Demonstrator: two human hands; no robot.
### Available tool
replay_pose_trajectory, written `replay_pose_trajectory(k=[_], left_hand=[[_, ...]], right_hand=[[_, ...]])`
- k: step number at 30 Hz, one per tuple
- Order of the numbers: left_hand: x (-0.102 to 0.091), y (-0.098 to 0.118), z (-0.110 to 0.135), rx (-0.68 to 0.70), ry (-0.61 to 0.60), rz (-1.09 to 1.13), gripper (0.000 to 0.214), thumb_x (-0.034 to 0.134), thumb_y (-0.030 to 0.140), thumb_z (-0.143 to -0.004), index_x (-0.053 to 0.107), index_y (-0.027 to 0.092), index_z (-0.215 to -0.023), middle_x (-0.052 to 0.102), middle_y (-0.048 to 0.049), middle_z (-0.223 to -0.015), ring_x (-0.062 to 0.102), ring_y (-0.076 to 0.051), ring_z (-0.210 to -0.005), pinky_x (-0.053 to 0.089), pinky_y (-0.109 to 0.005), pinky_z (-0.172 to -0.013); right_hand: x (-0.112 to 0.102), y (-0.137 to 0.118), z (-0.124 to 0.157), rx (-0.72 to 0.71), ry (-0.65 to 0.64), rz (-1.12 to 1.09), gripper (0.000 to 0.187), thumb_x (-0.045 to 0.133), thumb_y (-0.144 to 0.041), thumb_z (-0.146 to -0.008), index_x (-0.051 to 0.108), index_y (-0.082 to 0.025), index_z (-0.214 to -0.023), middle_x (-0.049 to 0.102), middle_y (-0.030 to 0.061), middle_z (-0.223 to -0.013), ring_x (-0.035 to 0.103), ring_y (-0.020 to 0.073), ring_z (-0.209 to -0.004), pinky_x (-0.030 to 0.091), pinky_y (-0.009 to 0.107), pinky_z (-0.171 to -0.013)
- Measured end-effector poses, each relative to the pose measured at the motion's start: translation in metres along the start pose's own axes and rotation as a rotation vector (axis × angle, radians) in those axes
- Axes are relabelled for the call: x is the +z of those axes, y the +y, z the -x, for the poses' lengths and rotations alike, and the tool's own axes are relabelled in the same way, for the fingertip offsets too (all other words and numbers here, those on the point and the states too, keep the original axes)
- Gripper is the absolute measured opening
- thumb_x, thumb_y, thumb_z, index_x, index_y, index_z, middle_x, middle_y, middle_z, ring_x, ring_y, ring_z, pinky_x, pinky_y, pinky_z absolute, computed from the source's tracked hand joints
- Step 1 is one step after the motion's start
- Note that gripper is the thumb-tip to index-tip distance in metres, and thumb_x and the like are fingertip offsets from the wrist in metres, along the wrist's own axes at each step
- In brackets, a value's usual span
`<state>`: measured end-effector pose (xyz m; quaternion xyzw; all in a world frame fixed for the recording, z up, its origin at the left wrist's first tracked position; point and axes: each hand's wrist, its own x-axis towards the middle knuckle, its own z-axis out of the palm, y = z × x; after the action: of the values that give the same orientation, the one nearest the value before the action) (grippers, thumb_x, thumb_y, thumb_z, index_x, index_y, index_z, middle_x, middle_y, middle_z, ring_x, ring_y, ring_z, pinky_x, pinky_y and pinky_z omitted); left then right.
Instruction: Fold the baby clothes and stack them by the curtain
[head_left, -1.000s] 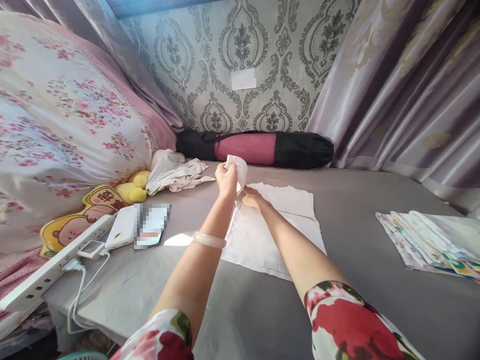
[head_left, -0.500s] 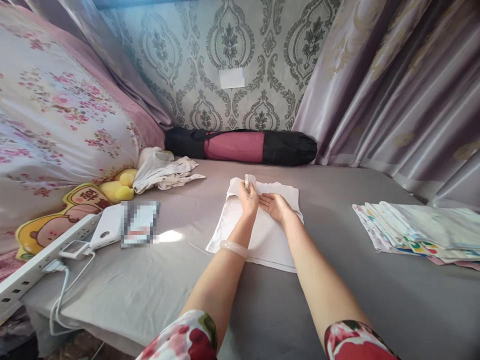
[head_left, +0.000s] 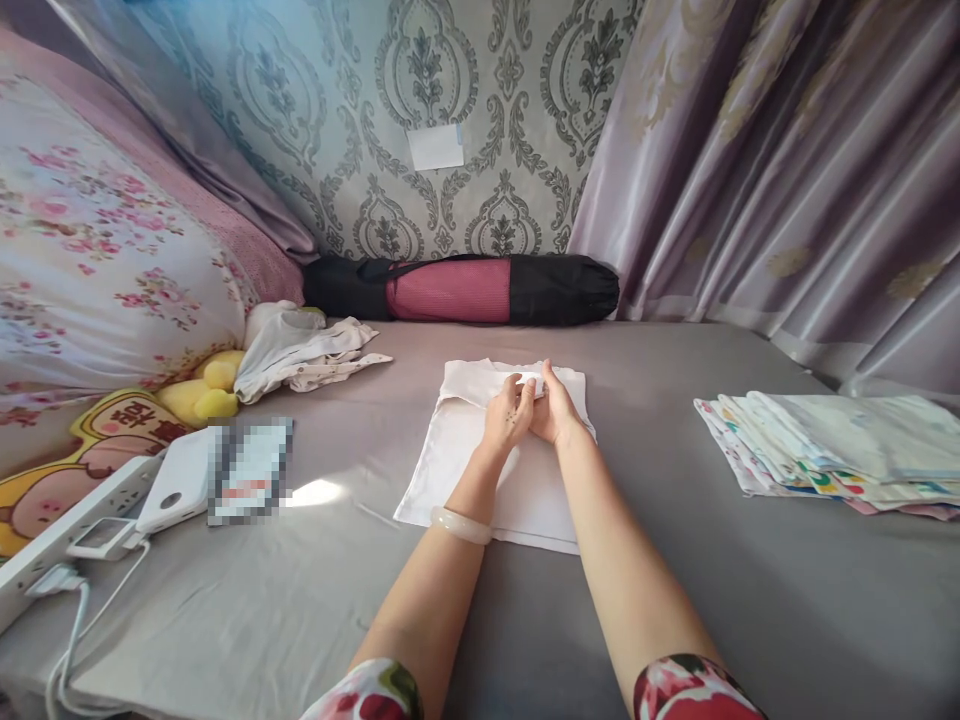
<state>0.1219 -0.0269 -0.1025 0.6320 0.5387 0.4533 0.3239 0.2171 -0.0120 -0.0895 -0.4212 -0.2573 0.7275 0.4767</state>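
Observation:
A white shirt (head_left: pixel 457 470) lies spread on the grey sheet in front of me, its upper part folded over. Above its top half my hands are close together. My left hand (head_left: pixel 510 415), with a pale bangle on the wrist, is closed on a small raised bit of the shirt's white cloth. Against it from the right, my right hand (head_left: pixel 556 408) is cupped around the same bit, thumb pointing up. Its fingers are partly hidden behind the left hand.
A stack of folded printed cloths (head_left: pixel 832 450) lies to the right. On the left are crumpled clothes (head_left: pixel 300 350), a yellow plush toy (head_left: pixel 206 388), a white power bank (head_left: pixel 176 480) and a power strip (head_left: pixel 45 540). A black and pink rolled bag (head_left: pixel 450 290) lies along the wall.
My right hand has moved from lying flat and open on the shirt to curling up beside my left hand. The raised cloth has come lower between them. The view has shifted slightly right.

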Motion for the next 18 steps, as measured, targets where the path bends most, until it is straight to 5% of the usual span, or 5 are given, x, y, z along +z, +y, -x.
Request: replay_pose_trajectory(k=[5,11,18], left_hand=[[-0.007,-0.003,-0.003,0.024,0.062,-0.040,0.029,0.040,0.040,-0.097,0.060,0.024,-0.111,0.071,-0.0091,-0.098,0.066,-0.026,-0.097,0.048,-0.037,-0.087],[-0.027,-0.018,-0.005,-0.038,0.131,-0.566,0.038,0.036,0.009,-0.088,0.056,0.014,-0.119,0.067,-0.0163,-0.113,0.058,-0.027,-0.115,0.040,-0.042,-0.101],[-0.040,-0.036,-0.004,-0.199,0.091,-0.830,0.043,0.032,0.009,-0.086,0.058,0.012,-0.120,0.049,-0.0196,-0.142,0.032,-0.033,-0.141,0.025,-0.056,-0.112]], right_hand=[[-0.005,0.003,-0.011,-0.148,0.246,0.060,0.006,0.055,-0.020,-0.086,0.060,-0.018,-0.089,0.069,0.0041,-0.074,0.068,0.0198,-0.078,0.058,0.032,-0.070],[-0.012,0.007,-0.020,-0.225,0.384,0.098,0.013,0.058,-0.009,-0.077,0.063,-0.017,-0.087,0.069,0.0022,-0.076,0.067,0.0182,-0.075,0.060,0.034,-0.070],[-0.032,0.009,-0.029,-0.315,0.441,0.172,0.022,0.064,-0.007,-0.068,0.064,-0.015,-0.088,0.071,0.0025,-0.086,0.068,0.0170,-0.077,0.059,0.031,-0.070]])
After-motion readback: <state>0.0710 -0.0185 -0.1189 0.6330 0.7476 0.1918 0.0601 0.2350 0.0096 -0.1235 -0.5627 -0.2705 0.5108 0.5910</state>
